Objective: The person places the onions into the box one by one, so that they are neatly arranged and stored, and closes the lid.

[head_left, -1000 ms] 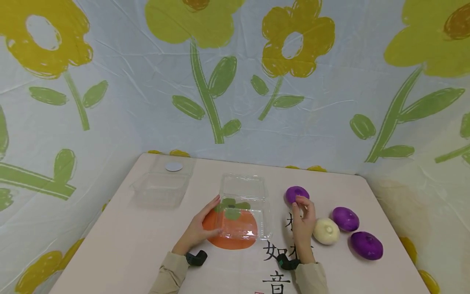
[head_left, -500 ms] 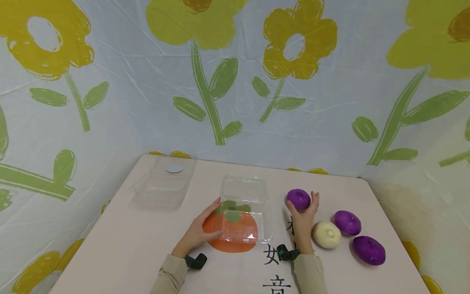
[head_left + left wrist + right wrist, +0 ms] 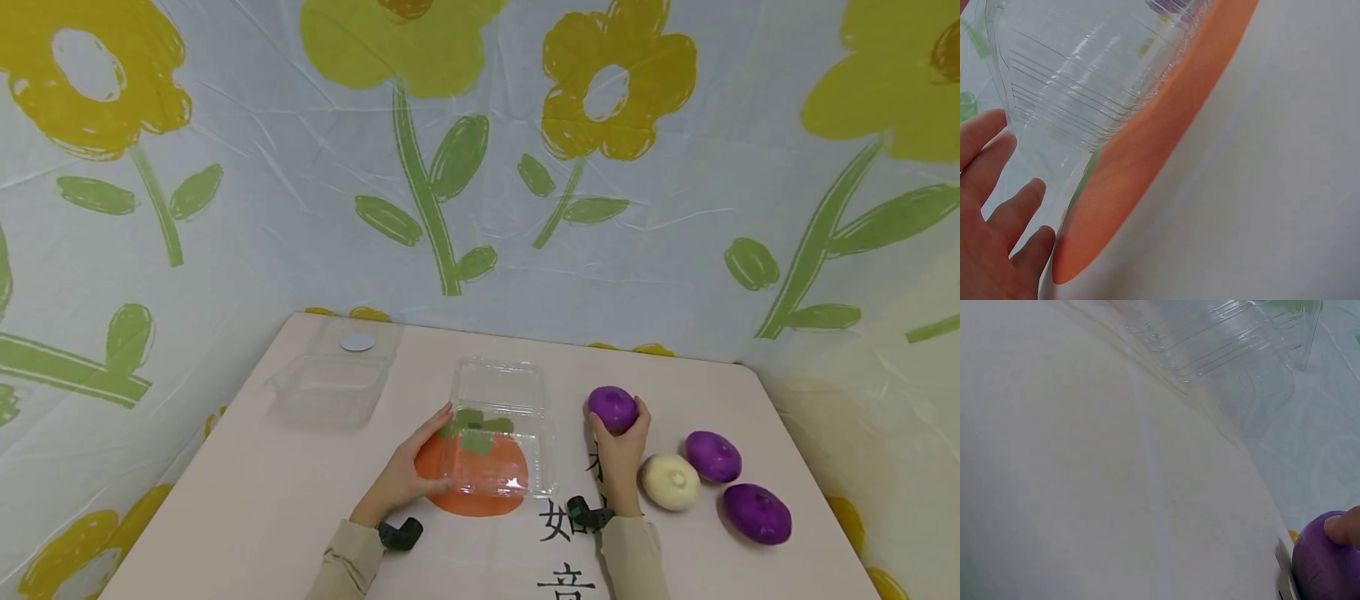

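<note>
My right hand (image 3: 622, 458) grips a glossy purple onion (image 3: 611, 408) at the back right, thumb on its near side and fingers round its right. In the right wrist view the thumb presses on that onion (image 3: 1322, 562). In the middle of the table stands a clear plastic clamshell box (image 3: 498, 458) with its lid (image 3: 498, 385) folded back. My left hand (image 3: 405, 471) rests along the box's left side, fingers spread and thumb at its near corner. The left wrist view shows loosely bent fingers, with fingertips at the wall of the clear box (image 3: 1079, 69).
A white onion (image 3: 670, 482) and two more purple onions, one behind (image 3: 712, 457) and one nearer (image 3: 757, 514), lie right of my right hand. A second clear box (image 3: 330, 387), lid open with a white round label (image 3: 357, 342), stands back left. Flowered cloth walls (image 3: 330, 208) surround the table.
My right hand has opened its fingers behind the purple onion's near side and taken hold of it at the right. The left hand has stayed at the clear box.
</note>
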`<state>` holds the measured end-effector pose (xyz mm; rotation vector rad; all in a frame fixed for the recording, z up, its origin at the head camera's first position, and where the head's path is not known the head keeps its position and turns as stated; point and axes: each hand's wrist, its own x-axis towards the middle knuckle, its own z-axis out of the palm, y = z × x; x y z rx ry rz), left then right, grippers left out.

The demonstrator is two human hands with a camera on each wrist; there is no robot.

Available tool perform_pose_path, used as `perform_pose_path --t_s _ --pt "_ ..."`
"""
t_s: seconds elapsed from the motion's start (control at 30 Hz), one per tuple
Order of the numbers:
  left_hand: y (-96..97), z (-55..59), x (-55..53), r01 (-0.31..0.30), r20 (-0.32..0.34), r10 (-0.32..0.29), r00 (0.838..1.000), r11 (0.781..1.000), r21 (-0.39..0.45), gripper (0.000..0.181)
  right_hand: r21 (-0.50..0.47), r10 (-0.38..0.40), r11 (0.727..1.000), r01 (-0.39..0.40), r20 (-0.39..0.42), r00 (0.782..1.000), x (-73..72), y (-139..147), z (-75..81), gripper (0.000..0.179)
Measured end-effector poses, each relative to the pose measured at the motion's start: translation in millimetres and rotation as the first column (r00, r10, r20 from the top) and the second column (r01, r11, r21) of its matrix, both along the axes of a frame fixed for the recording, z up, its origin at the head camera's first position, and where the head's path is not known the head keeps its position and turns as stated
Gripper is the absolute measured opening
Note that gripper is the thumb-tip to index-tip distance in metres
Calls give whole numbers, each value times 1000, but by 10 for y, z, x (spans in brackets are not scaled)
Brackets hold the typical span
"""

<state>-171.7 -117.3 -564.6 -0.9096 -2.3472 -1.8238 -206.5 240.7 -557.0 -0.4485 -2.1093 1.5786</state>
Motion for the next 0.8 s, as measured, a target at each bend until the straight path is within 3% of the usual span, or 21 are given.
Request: perform_pose_path --t_s 0.13,0.27,0.4,0.6,0.8 --pt "-11 -42 -11 -8 17 7 1000 1000 14 94 -18 -7 1000 7 6 1000 11 -7 12 84" --pt "-1 -13 -3 -19 11 19 1000 1000 1 94 -81 10 997 -6 58 998 12 1 31 87" --pt "15 118 43 -13 6 13 1000 1000 2 91 -151 40 988 -27 84 996 26 18 91 87" --pt "11 306 104 14 -11 -14 1000 1000 5 88 -178 67 982 -59 38 997 32 13 258 88" --pt "19 249 78 16 18 -16 1000 1000 11 88 -224 117 968 -111 11 993 74 -41 504 87"
